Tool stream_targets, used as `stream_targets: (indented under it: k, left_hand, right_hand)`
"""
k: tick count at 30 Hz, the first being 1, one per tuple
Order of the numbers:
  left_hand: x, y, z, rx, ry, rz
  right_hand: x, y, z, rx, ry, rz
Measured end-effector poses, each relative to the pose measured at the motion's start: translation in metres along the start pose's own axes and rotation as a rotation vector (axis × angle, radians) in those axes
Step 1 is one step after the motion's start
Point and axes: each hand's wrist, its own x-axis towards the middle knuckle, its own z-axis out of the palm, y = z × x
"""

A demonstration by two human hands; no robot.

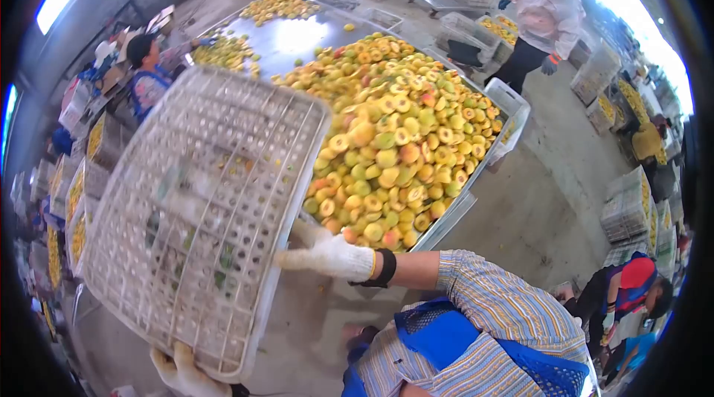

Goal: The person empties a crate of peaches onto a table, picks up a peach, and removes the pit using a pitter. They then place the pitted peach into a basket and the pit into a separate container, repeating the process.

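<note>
A translucent white plastic crate (201, 203) with a perforated, ribbed bottom is tilted up at the left, its underside towards me. My right hand (327, 254), in a white glove with a black band at the wrist, grips the crate's right edge. Gloved too, my left hand (186, 373) holds the crate's lower edge, with its fingers partly hidden. Just beyond the crate, a large heap of halved yellow-orange fruit (401, 136) lies on a metal table (286, 43).
A white crate (513, 118) stands at the table's right corner. One person (543, 14) stands behind it; others work at the left (149, 73) and lower right (625, 293). Stacked crates of fruit (628, 207) line both sides.
</note>
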Motion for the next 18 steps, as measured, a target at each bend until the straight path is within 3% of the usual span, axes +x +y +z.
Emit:
stream_targets:
  k: [1, 4, 6, 8, 10, 15, 18]
  left_hand:
    - [-0.005, 0.008, -0.035, 0.039, 0.077, -0.040]
    - [-0.007, -0.015, -0.136, 0.159, 0.149, -0.057]
    - [-0.021, -0.041, -0.210, 0.224, 0.219, -0.094]
    - [-0.033, -0.057, -0.261, 0.250, 0.300, -0.119]
    - [-0.023, -0.079, -0.256, 0.341, 0.405, -0.289]
    - [-0.051, -0.127, -0.317, 0.482, 0.499, -0.439]
    - [0.002, -0.171, -0.320, 0.601, 0.484, -0.568]
  right_hand:
    - [-0.004, 0.003, 0.033, -0.093, -0.063, 0.130]
    - [0.006, 0.056, 0.127, -0.024, -0.227, 0.171]
    - [0.005, 0.077, 0.183, 0.002, -0.473, 0.590]
    - [0.000, 0.081, 0.228, -0.085, -0.572, 0.630]
    - [0.020, 0.108, 0.238, -0.155, -0.629, 0.685]
    - [0.001, 0.213, 0.298, -0.047, -0.796, 0.828]
    - [0.054, 0.243, 0.311, -0.064, -0.831, 0.883]
